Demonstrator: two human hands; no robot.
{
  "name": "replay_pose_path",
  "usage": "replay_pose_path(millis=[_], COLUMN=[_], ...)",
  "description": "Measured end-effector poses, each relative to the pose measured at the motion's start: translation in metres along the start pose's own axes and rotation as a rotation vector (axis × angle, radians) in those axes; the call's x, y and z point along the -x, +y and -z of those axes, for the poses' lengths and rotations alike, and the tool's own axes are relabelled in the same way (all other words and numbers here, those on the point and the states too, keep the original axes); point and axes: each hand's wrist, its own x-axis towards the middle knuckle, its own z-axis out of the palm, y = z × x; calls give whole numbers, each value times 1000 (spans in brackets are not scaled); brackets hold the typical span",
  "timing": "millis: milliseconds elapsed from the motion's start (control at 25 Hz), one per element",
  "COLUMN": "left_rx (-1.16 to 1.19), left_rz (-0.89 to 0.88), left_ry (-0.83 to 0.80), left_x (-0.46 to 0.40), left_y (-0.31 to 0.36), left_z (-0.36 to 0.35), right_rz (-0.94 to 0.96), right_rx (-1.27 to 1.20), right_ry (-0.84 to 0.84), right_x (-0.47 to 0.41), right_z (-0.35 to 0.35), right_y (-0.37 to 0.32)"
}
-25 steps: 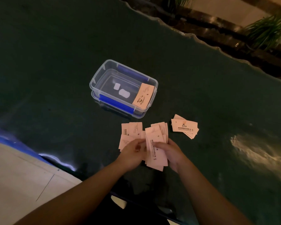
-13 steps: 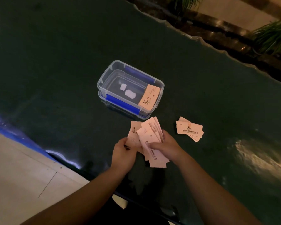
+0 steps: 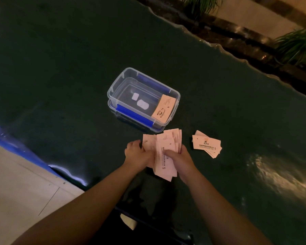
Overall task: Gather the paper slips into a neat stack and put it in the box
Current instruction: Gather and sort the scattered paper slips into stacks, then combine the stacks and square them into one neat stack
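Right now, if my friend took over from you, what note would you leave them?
Left hand and right hand: both grip the fanned bundle of slips, held just above the table; it is not squared up yet.
A smaller pile of slips lies on the table, to the right of the hands.
The clear box sits open beyond the hands, with one slip already inside at its right end.
Left: square the bundle, add the smaller pile, put the stack in the box.
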Motion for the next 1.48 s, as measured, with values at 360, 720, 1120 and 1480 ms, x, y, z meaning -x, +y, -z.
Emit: replay_pose_path(millis=[360,720,1120,1480], left_rx=[24,277,391,977], left_rz=[128,86,154,225], left_ry=[-189,-284,-327,-369], left_x=[4,15,35,65], left_y=[15,14,28,75], left_z=[-11,-19,-45,-96], right_rz=[-119,-92,69,48], right_rx=[-40,-150,-170,-940], right_ry=[-14,-61,-196,-79], right_x=[8,20,48,66], right_z=[-29,-35,17,95], right_y=[-10,-1,9,54])
